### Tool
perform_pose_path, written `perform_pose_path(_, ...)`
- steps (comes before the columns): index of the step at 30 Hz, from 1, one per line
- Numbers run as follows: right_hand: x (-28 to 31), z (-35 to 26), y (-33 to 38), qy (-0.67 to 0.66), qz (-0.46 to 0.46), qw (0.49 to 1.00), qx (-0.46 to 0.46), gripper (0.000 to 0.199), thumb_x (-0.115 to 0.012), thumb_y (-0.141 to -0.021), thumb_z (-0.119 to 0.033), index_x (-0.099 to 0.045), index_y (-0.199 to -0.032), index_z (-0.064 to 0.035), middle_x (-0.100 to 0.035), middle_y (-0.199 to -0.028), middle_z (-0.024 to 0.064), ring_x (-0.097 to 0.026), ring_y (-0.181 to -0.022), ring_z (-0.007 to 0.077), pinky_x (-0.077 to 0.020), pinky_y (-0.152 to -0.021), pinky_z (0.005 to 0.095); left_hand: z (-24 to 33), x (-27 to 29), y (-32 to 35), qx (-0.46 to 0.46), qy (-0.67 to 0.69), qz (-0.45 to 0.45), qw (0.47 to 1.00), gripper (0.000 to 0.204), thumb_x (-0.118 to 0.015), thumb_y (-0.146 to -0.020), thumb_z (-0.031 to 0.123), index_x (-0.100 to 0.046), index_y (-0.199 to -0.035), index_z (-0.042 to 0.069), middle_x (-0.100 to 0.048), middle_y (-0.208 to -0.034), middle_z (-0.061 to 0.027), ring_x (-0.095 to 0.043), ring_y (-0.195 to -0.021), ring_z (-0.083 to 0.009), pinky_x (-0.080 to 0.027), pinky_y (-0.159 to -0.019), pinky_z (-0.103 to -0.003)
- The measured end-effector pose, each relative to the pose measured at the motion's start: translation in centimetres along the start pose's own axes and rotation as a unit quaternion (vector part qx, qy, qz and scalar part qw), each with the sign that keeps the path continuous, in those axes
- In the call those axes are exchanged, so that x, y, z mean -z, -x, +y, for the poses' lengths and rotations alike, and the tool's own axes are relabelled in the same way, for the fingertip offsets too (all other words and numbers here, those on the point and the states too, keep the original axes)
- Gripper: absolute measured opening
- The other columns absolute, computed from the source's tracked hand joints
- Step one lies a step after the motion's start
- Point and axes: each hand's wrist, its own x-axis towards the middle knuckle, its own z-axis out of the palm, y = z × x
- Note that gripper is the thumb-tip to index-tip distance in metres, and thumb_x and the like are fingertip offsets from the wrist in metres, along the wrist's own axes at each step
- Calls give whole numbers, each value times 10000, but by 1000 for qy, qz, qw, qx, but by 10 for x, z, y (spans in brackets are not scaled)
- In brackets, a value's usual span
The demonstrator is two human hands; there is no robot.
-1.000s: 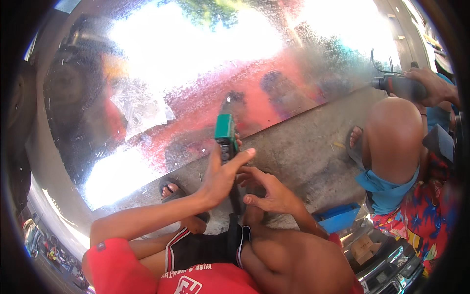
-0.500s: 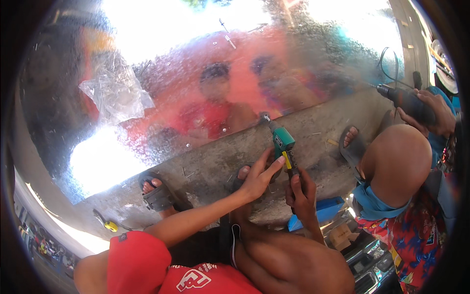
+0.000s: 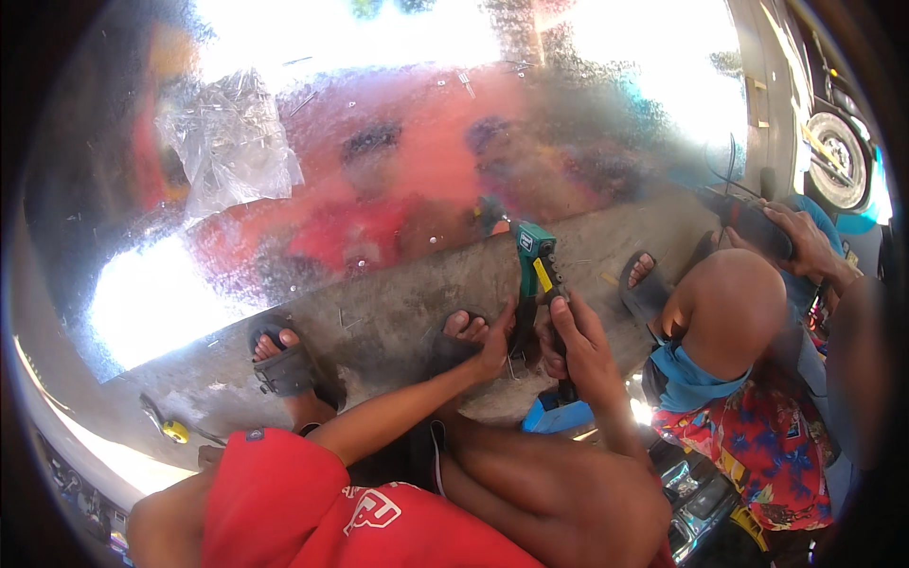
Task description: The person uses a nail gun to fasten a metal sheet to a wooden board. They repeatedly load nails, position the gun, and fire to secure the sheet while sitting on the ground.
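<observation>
A green hand riveter [image 3: 532, 244] with a yellow stripe points its nose at the near edge of a shiny metal sheet [image 3: 398, 232]. Its two handles stand apart. My left hand [image 3: 492, 348] holds the left handle, and my right hand [image 3: 579, 343] is wrapped around the right one, thumb uppermost. The nose seems to meet the sheet, but glare and blur there hide whether a rivet is in it. Several small rivet heads [image 3: 361, 263] line the sheet's near edge.
A clear plastic bag [image 3: 232, 156] and loose rivets [image 3: 466, 83] lie on the sheet. Right of me, a co-worker holds a drill [image 3: 757, 225]. A blue box [image 3: 554, 415] stands below the concrete ledge [image 3: 407, 308]; a yellow tape measure [image 3: 174, 431] lies at left.
The riveter's handles have spread wider. My left hand has slid lower, away from the tool's head, and the riveter has tilted. The co-worker's drill has shifted, and the view has moved slightly.
</observation>
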Motion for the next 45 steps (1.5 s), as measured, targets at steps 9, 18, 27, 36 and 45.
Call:
perform_pose_path(9,-25,-19,-6,156,89,983,-45,360,-458,-1076,-403,-493,-1124,-48,-395,-677,-19,-323,-452,46,-241,-382,220,0,-15,14,-47,-172,48,983,785,-239,-993,733,-579,-743,72,-529,-581,-30,-513,-514,-129,-363,-479,-254)
perform_pose_path(18,-9,-14,-19,126,80,988,-46,365,-537,-1044,-396,-499,-1040,-34,-435,-662,-21,-410,-475,56,-317,-392,239,16,-20,24,-29,-195,130,972,757,-295,-1012,691,-566,-697,58,-520,-608,-37,-458,-502,-143,-349,-497,-274)
perform_pose_path(27,-23,35,-47,149,157,976,29,376,-767,-893,-371,-596,-806,-47,-563,-693,-4,-488,-538,87,-405,-486,288,-5,2,10,-70,-12,235,969,510,-526,-987,592,-604,-960,89,-589,-768,0,-510,-623,-53,-424,-600,-218)
perform_pose_path(36,-36,72,-69,145,134,967,160,330,-791,-880,-296,-613,-786,-34,-598,-711,-7,-540,-623,75,-433,-555,271,-13,-4,26,-125,-144,299,935,526,-454,-1038,541,-646,-1108,56,-639,-887,-17,-584,-772,-47,-453,-678,-191)
perform_pose_path(45,-9,53,-57,80,141,985,53,239,-767,-884,-220,-675,-801,-16,-624,-700,-3,-532,-612,71,-425,-558,277,24,-36,31,-68,-160,246,954,752,-325,-1027,651,-646,-1135,-20,-686,-886,-82,-646,-742,-125,-493,-674,-227)
